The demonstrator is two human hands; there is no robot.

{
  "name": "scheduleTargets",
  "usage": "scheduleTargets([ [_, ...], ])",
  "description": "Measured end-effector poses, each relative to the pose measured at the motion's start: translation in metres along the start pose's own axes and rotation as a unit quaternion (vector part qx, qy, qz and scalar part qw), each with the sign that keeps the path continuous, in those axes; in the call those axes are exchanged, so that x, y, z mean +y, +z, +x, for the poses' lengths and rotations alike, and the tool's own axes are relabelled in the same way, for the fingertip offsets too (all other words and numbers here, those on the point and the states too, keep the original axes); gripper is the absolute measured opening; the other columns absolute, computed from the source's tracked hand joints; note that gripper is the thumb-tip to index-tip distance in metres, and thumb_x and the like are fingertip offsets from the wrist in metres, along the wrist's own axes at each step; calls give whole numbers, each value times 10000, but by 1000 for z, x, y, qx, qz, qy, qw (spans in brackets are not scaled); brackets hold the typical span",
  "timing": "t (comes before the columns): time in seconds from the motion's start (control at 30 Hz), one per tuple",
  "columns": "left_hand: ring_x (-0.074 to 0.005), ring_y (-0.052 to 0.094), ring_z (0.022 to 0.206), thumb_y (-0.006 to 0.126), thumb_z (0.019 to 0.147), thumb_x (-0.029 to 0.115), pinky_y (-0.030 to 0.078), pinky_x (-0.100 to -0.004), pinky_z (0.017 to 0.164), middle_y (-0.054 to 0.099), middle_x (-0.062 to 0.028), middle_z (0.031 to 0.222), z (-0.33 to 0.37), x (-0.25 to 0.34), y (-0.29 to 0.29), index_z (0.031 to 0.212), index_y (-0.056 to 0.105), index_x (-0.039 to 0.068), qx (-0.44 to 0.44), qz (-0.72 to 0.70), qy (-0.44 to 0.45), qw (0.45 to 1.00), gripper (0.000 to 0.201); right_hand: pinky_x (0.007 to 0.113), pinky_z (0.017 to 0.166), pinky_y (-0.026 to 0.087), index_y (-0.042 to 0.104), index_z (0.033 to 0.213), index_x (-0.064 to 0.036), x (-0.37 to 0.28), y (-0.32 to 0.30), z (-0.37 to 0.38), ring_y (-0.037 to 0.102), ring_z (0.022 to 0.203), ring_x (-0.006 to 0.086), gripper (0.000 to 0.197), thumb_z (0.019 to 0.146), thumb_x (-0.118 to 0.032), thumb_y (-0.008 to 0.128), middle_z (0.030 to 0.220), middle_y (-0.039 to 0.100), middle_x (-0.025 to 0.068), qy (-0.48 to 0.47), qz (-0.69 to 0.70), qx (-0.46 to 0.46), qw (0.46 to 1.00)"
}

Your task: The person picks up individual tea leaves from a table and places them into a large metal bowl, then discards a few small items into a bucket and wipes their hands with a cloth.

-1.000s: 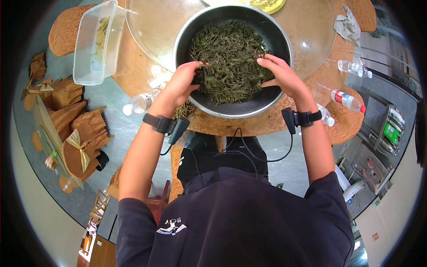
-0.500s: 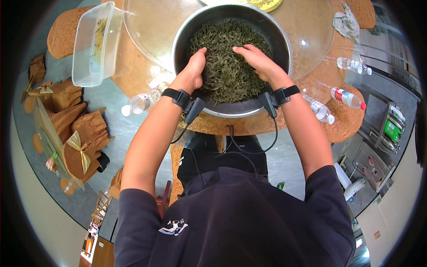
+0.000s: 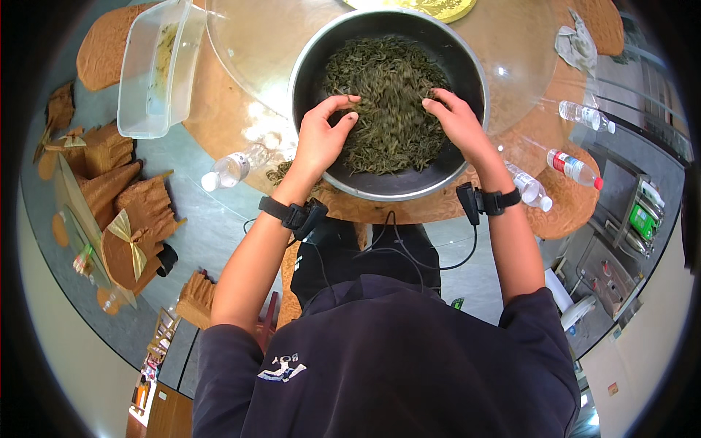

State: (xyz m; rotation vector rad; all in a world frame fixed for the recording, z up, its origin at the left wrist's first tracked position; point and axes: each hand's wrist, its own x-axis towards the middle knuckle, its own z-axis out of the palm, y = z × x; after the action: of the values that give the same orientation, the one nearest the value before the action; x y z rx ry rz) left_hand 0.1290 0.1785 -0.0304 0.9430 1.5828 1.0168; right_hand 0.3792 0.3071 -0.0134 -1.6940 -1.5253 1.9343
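A wide dark round pan (image 3: 303, 73) with a pale rim sits at the table's front edge, holding a heap of dark green dried leaves (image 3: 387, 139), tea leaves by their look. My left hand (image 3: 325, 135) is over the pan's left side, thumb and forefinger apart at the edge of the heap. Across from it, my right hand (image 3: 458, 124) is over the right side, its fingers also parted. Some leaves between the two hands are smeared by motion. Neither palm shows, and no clump is visible in either grip. Both wrists wear black straps with cabled modules.
Left of the pan lies a clear bottle (image 3: 234, 168), near a few loose leaves (image 3: 279, 172). A translucent plastic tub (image 3: 139, 87) stands farther left. At right are several bottles, one with a red cap (image 3: 573, 166), and a crumpled cloth (image 3: 577, 47). Behind the pan is a yellow round tray (image 3: 431, 6).
Both hands have drawn back toward me and farther apart, from cupping the heap to its sides. Leaves between them are now blurred and looser.
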Motion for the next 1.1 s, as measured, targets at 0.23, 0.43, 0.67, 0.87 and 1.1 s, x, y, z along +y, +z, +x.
scheduleTargets([
  [0.23,-171,716,1059,713,1012,130,542,-319,959,782,-109,1161,4,2,2,1131,761,-10,30,27,-40,998,190,494,1099,416,802,1004,-77,-32,23,-13,579,1302,280,219,953,-276,726,1299,699,50,-314,-440,184,821],
  [0.43,-356,686,1167,661,1002,103,530,-420,1023,743,-181,1193,-13,11,5,1055,748,-2,4,230,115,966,146,474,1100,411,771,986,-90,-39,46,-7,590,1278,268,131,905,-192,756,1218,700,24,-378,-435,122,808],
  [0.67,-358,648,1214,742,927,247,511,-467,994,761,-143,1091,-22,35,2,983,757,37,-114,357,119,920,217,559,1109,497,487,1571,-140,-15,52,37,512,1376,393,818,857,-323,842,1494,515,193,-267,-419,164,852],
  [0.87,-388,682,991,758,954,272,537,-438,886,720,-191,908,-2,44,-5,957,706,16,-48,274,-54,959,261,477,982,565,639,1312,-121,-15,40,18,598,1214,370,494,840,-68,776,1271,585,149,-270,-425,34,863],
  [1.1,-424,589,1339,795,920,253,466,-460,1145,616,-277,1411,34,16,-7,1418,560,-35,69,289,66,953,621,451,920,559,683,1047,-45,-4,28,-39,643,1086,340,192,861,2,691,1113,598,125,-303,-405,-11,863],
])
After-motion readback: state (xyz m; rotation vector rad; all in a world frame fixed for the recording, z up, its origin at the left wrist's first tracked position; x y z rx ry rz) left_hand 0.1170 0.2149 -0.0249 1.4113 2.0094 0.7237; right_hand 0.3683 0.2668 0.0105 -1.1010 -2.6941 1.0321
